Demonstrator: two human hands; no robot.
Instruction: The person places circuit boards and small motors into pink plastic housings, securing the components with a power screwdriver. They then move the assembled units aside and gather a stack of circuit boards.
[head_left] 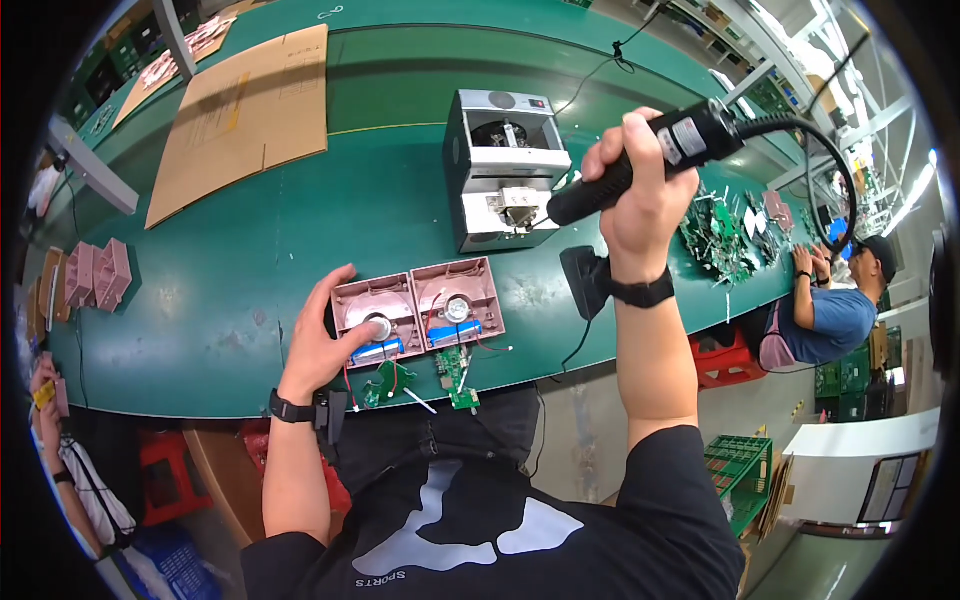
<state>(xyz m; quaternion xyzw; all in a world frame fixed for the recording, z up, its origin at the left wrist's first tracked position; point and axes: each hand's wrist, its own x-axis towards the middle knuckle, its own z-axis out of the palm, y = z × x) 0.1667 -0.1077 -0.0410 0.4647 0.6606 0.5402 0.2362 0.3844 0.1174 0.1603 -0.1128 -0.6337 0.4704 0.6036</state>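
Note:
My right hand (648,205) is wrapped round a black electric screwdriver (700,133), raised over the bench. The screwdriver's tip reaches down to the front outlet of a grey box-shaped screw feeder (508,157). At the near bench edge, my left hand (316,345) grips the left pink plastic housing (371,292), its thumb pressing by a round silver part inside. Beside it, touching, lies a second pink housing (480,277). Each housing holds a blue cylindrical battery (455,334) with thin wires. Green circuit boards (459,386) hang out on the near side.
A flat cardboard sheet (250,110) lies at the back left, above stacked pink housings (98,274). Right of the feeder stands a black holder (583,282) with a cable. A pile of green boards (718,240) lies farther right, near a seated co-worker (835,308).

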